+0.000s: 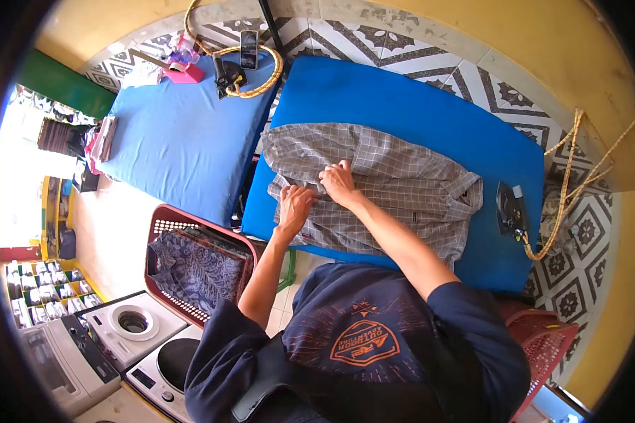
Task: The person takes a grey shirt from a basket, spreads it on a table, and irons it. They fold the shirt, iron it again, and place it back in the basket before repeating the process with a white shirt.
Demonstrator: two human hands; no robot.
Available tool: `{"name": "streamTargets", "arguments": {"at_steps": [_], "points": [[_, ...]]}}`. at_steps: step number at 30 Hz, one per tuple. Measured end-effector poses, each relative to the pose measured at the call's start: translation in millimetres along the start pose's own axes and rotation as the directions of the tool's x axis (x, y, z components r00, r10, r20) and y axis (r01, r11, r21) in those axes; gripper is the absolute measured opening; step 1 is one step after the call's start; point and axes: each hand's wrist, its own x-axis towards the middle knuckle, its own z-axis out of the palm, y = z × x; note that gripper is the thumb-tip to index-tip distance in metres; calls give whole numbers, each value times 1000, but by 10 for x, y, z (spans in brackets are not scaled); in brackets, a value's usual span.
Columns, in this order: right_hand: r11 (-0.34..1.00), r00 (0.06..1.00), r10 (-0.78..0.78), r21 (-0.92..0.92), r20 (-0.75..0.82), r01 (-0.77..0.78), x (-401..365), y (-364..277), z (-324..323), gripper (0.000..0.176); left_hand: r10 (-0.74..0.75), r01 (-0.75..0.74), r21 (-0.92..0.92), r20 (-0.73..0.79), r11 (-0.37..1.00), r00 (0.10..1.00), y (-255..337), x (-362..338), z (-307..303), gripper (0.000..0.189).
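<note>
A grey checked shirt (395, 190) lies spread on the blue ironing table (374, 84), its collar toward the right and its hem toward the left. My left hand (296, 206) is at the hem end, fingers curled down and gripping the cloth. Slightly farther up and to the right, my right hand (339, 182) pinches the shirt's fabric with bent fingers. The cloth between both hands is a little wrinkled. To the right of the collar rests a black iron (512, 209), apart from both hands.
A yellow hose (568, 190) runs from the iron. On a second blue-covered table (183, 134) are another iron (228, 76), a phone (249, 49) and folded clothes (103, 139). Patterned clothes fill a red basket (243, 240) at left. Washing machines (130, 321) stand lower left; another red basket (547, 345) is lower right.
</note>
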Motion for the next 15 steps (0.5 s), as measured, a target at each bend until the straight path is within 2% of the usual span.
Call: {"name": "streamTargets", "arguments": {"at_steps": [2, 5, 6, 8, 10, 12, 14, 15], "points": [[997, 997, 68, -43, 39, -67, 45, 3, 140, 19, 13, -15, -37, -34, 999, 999, 43, 12, -14, 14], [992, 992, 117, -48, 46, -115, 42, 13, 268, 13, -4, -10, -85, -169, 996, 986, 83, 41, -2, 13], [991, 990, 130, -52, 50, -127, 43, -13, 250, 13, 0, -15, -94, -161, 995, 987, 80, 57, 10, 13], [906, 940, 293, 262, 177, -332, 61, -82, 129, 12, -98, 66, -171, -185, 983, 978, 53, 100, 37, 14], [889, 943, 298, 315, 151, -332, 39, -50, 99, 12, -127, 91, -207, -169, 974, 977, 38, 127, 57, 16], [780, 901, 352, 452, 255, -432, 31, -8, 46, 13, -139, 93, -235, -186, 968, 973, 53, 174, 72, 16], [742, 883, 391, 479, 261, -469, -1, 22, -12, 15, -116, 73, -234, -176, 969, 978, 95, 218, 88, 16], [691, 883, 397, 552, 249, -466, -17, 46, 16, 16, -111, 69, -229, -174, 971, 978, 100, 231, 78, 16]]}}
